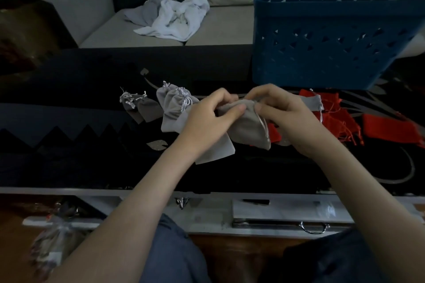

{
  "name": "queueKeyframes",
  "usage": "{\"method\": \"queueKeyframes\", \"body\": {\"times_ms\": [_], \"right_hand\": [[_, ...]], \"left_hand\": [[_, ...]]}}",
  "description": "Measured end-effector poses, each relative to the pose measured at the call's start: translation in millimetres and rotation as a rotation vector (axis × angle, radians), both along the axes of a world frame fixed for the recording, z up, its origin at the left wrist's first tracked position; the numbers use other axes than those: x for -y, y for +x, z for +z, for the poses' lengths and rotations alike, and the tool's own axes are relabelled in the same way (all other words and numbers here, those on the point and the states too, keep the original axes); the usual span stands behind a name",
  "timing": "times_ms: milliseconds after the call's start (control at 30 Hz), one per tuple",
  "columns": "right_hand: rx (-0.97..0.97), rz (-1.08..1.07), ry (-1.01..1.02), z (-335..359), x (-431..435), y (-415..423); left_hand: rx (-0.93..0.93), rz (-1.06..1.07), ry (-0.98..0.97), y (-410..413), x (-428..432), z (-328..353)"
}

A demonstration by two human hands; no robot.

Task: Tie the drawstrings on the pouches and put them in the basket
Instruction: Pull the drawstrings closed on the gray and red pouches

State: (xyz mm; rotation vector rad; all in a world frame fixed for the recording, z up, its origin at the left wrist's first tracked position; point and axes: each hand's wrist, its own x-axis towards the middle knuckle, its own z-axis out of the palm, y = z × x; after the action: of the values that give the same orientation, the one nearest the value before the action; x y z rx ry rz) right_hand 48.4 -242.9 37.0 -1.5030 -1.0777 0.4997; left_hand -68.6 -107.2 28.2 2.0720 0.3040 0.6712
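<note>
The dark table (80,98) carries a blue basket (333,47) at its far right. Grey pouches (172,103) lie left of centre and red pouches (340,112) lie right. At centre, nearer than the basket, the left hand (207,117) and right hand (282,110) both pinch the neck of 1 held pouch (246,126).

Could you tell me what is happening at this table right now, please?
A person holds a grey pouch over the dark table with both hands. The left hand grips its top, and the right hand pinches its gathered mouth, where the drawstring hangs. More grey pouches lie to the left, red pouches to the right. The blue basket stands behind on the right; its inside is not visible.
</note>
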Motion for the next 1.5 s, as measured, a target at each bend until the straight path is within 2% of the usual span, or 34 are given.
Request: {"method": "queueKeyframes", "body": {"times_ms": [167,267,400,533,667,933,1233,1333,1500], "right_hand": [[-0.179,0.315,-0.147,4.9,9.4,4.9],[-0.262,0.336,-0.231,6.2,10.7,5.2],[-0.241,0.384,-0.230,3.8,10.4,4.6],[-0.188,0.398,-0.282,2.1,9.8,6.2],[-0.215,0.391,-0.292,-0.9,8.7,9.7],[-0.137,0.344,-0.272,1.8,6.7,7.5],[-0.032,0.327,-0.323,2.8,7.7,6.2],[-0.014,0.326,-0.322,1.4,7.7,7.3],[0.000,0.316,-0.278,-1.3,8.3,13.0]], "left_hand": [[-0.037,-0.092,-0.064,-7.7,-4.6,0.9],[-0.070,-0.159,-0.111,-9.0,-1.4,3.3],[-0.133,-0.252,-0.135,-12.8,-1.3,5.2],[-0.214,-0.273,-0.170,-15.8,-2.2,6.4],[-0.177,-0.265,-0.226,-19.1,-9.1,4.9],[-0.132,-0.295,-0.321,-22.4,-11.8,7.0],[-0.174,-0.364,-0.298,-18.2,-8.8,6.4],[-0.217,-0.331,-0.311,-19.9,-10.0,5.2],[-0.180,-0.213,-0.309,-22.6,-16.3,0.2]]}}
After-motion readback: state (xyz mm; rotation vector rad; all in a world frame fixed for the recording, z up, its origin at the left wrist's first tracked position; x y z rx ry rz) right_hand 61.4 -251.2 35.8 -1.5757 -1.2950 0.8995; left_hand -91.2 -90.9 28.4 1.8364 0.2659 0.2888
